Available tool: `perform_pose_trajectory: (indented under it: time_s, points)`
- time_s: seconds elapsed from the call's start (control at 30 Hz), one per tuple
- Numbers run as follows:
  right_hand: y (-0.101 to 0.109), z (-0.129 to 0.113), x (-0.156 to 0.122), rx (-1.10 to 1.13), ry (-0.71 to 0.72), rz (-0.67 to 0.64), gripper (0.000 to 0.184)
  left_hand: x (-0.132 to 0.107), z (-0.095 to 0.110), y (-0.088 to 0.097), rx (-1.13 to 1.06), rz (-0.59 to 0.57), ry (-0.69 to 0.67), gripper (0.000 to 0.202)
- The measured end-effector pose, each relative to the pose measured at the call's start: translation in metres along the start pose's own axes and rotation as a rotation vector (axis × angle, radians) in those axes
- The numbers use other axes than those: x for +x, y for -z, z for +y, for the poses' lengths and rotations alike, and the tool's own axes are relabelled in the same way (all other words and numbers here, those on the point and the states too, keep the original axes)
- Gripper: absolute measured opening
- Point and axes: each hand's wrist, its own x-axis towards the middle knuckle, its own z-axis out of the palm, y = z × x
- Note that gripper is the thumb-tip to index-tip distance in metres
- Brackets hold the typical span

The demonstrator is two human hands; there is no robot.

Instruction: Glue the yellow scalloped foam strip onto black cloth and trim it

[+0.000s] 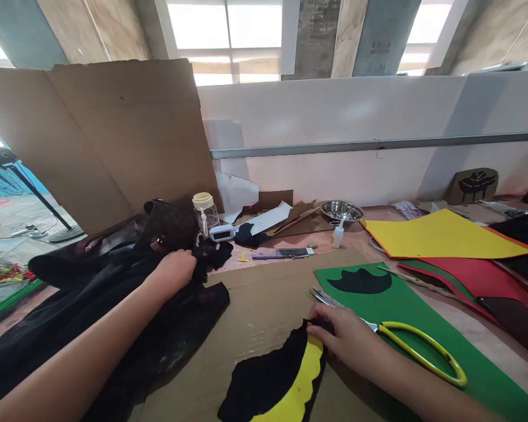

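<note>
My right hand [339, 335] pinches the upper tip of a cut-out piece [273, 369], black with a scalloped yellow layer, lying over the cardboard sheet [255, 316]. Close by, scissors [422, 346] with yellow-green handles lie on a green sheet [444, 357]; my right hand covers part of their blades. On that sheet is a small wavy-edged black cut-out [363, 281]. At the left, my left hand [175, 271] is closed at crumpled black cloth [211, 253], its fingertips partly hidden. More black fabric [180, 346] spreads beneath that forearm.
Behind are a lidded jar [205, 211], a white digital device [222, 233], a small glue bottle [338, 234], a metal bowl [341, 211] and a pen [277, 257]. Yellow sheets [444, 234] and red sheets [475, 278] lie right. A tall cardboard panel [145, 135] stands left.
</note>
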Motion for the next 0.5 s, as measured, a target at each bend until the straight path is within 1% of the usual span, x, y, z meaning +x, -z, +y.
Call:
perform_pose_trajectory:
  time_s: [0.07,0.13,0.23,0.3,0.4,0.5]
  points:
    - [0.000,0.000,0.000,0.000,0.005,-0.009,0.009,-0.001,0.012,0.007,0.010,0.027,0.024,0.035]
    - [0.000,0.001,0.001,0.002,0.016,-0.020,0.010,0.004,0.030,0.019,0.005,0.093,0.019,0.036]
    - [0.001,0.001,0.001,0.003,0.029,-0.032,0.009,0.025,0.060,0.037,-0.045,0.218,-0.079,0.036]
    - [0.001,0.001,0.002,0.000,0.029,-0.028,0.008,0.046,0.077,0.042,-0.095,0.269,-0.151,0.038]
    - [0.001,-0.001,0.002,-0.005,0.019,-0.018,0.007,0.078,0.090,0.038,-0.157,0.275,-0.174,0.040]
    - [-0.001,-0.002,0.003,-0.013,0.014,-0.013,0.006,0.098,0.091,0.028,-0.206,0.223,-0.171,0.038]
